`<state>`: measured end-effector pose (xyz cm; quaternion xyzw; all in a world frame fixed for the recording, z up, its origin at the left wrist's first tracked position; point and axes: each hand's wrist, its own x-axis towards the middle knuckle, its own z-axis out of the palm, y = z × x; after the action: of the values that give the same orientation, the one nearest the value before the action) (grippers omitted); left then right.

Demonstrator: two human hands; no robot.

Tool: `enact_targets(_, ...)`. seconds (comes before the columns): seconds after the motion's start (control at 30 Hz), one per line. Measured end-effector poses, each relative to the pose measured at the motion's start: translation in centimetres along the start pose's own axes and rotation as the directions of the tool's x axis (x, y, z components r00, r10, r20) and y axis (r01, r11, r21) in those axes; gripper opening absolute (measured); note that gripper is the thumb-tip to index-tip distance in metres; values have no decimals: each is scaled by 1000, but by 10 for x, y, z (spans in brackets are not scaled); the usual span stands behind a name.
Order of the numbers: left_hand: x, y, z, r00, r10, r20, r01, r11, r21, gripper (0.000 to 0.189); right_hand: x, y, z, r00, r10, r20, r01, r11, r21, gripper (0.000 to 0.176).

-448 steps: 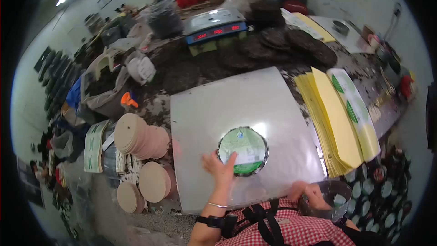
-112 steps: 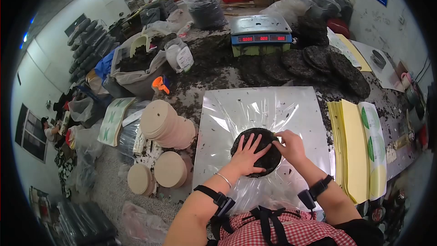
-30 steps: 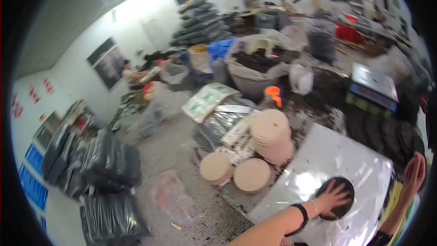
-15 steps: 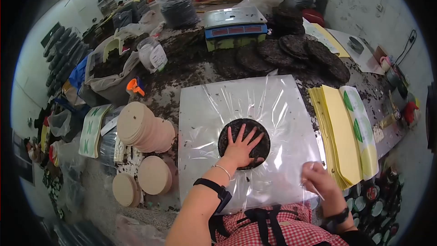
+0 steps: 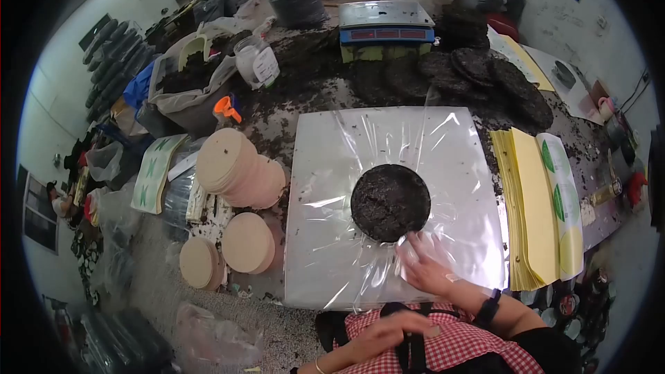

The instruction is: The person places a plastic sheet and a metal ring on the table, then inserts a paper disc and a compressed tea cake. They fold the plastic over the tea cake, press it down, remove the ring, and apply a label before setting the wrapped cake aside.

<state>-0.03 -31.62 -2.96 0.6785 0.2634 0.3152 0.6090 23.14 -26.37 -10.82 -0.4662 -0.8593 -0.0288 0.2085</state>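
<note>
Head view: a dark pressed tea cake lies flat, broad face up, in the middle of a clear plastic sheet spread on the crumb-strewn counter. The cake is round, so it has no long axis and points no way. The sheet is roughly square, one edge running along the near edge of the counter.

The right hand rests at the sheet's near part, its grip spread flat with the fingers fanned toward the cake. The cake sits just ahead of and slightly left of this grip, its rim near the fingertips. The fingers look hazed, as if the film lies over them, though this is hard to tell. The left hand lies loosely open against the checked apron, holding nothing, well behind the right grip.

Right of the grip lies a stack of yellow paper, and left of it leaning cardboard discs.

Half a second ago the left hand pressed down on the cake. It has drawn back to the apron and the cake is bare. The right hand has come in from the sheet's near right corner.
</note>
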Motion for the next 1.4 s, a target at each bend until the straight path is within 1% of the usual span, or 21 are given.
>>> enact_targets(0.1,-18,-43,15,980,-106,-167,148,954,261,57,27,-4,1,966,154,207,-143,988,-65,89)
enact_targets(0.2,-6,-75,5,915,68,-397,232,718,656,68,52,4,2,993,119,21,-117,991,-66,77)
enact_targets(0.37,90,-60,-34,881,309,-358,158,521,839,63,65,18,12,962,146,232,-173,980,99,35)
enact_targets(0.43,132,-77,-53,948,-177,-265,317,608,728,47,62,24,2,968,130,216,-158,981,115,33)
enact_targets(0.53,168,-69,-57,834,-416,-362,539,477,694,31,24,27,-16,997,73,-13,-54,834,549,45)
enact_targets(0.57,175,-74,-55,841,-399,-365,531,481,697,31,14,31,-16,998,66,-25,-42,842,538,45)
enact_targets(0.6,176,-82,-49,915,-3,-403,352,492,796,26,7,37,-16,895,427,-128,-303,793,529,54)
enact_targets(0.63,173,-92,-43,851,379,-363,190,422,886,25,1,39,-15,651,728,-213,-534,639,553,64)
enact_targets(0.7,176,-92,-48,870,367,-329,155,430,889,23,30,71,19,441,887,-139,-572,397,717,86)
enact_targets(0.73,180,-92,-58,925,106,-366,255,540,802,20,50,82,25,524,834,-170,-536,478,695,93)
enact_targets(0.8,201,-86,-70,851,-317,-418,523,581,624,23,95,87,20,615,766,-185,-490,556,672,100)
enact_targets(0.87,210,-105,-57,855,-231,-465,515,492,702,25,130,67,-6,772,636,-25,-253,343,905,84)
enact_targets(0.9,213,-118,-52,865,-131,-484,493,395,775,28,127,60,-6,819,565,101,-378,398,836,61)
enact_targets(0.93,204,-133,-44,847,86,-525,323,701,636,26,122,54,1,863,490,120,-375,465,802,51)
enact_targets(0.97,193,-127,-44,890,-193,-414,431,653,622,23,114,48,7,900,411,145,-366,531,764,42)
enact_targets(1.0,176,-84,-35,880,-49,-472,393,635,666,24,109,43,12,902,402,157,-369,530,764,42)
enact_targets(1.07,122,-58,-26,965,12,-262,226,468,854,46,109,45,19,906,383,178,-420,768,483,42)
enact_targets(1.17,60,-39,-33,989,-15,-150,136,524,841,56,108,41,26,949,262,176,-303,914,269,47)
enact_targets(1.27,31,-53,-55,879,-8,-476,364,655,662,69,109,42,25,940,215,264,-279,932,233,51)
enact_targets(1.37,91,-90,-100,781,-41,-623,379,824,420,93,109,44,23,945,200,258,-259,941,220,51)
enact_targets(1.4,114,-112,-116,839,-110,-533,272,933,236,98,108,46,22,947,172,270,-238,943,234,51)
